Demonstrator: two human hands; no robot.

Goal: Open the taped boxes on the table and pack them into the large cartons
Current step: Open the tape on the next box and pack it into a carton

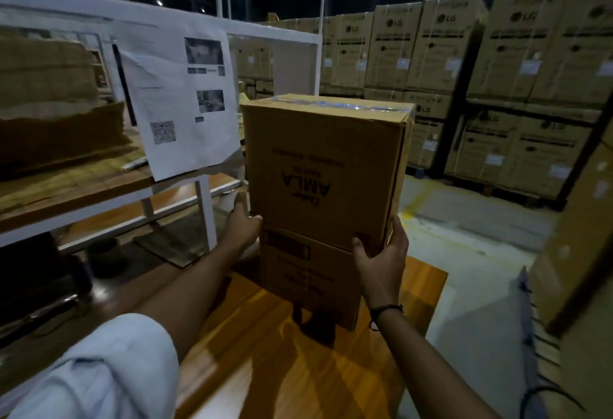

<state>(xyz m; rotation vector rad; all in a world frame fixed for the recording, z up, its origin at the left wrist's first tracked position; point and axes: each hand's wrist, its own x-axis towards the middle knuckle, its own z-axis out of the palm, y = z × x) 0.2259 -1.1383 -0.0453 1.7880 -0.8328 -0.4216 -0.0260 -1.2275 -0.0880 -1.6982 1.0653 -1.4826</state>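
A brown taped box [326,166] with upside-down "AMLA" print and clear tape across its top rests on a second brown box [308,277], which stands on the wooden table [298,369]. My left hand [241,224] grips the upper box at its lower left corner. At the lower right corner, my right hand [381,259] clasps the same box, thumb on the front face and fingers around the side. The image is blurred.
A white-framed shelf unit [202,199] with a printed sheet [180,97] stands to the left, holding flattened cardboard [56,113]. Stacked LG cartons [497,70] line the back right. A tall carton [577,246] stands at the right edge beside the concrete floor.
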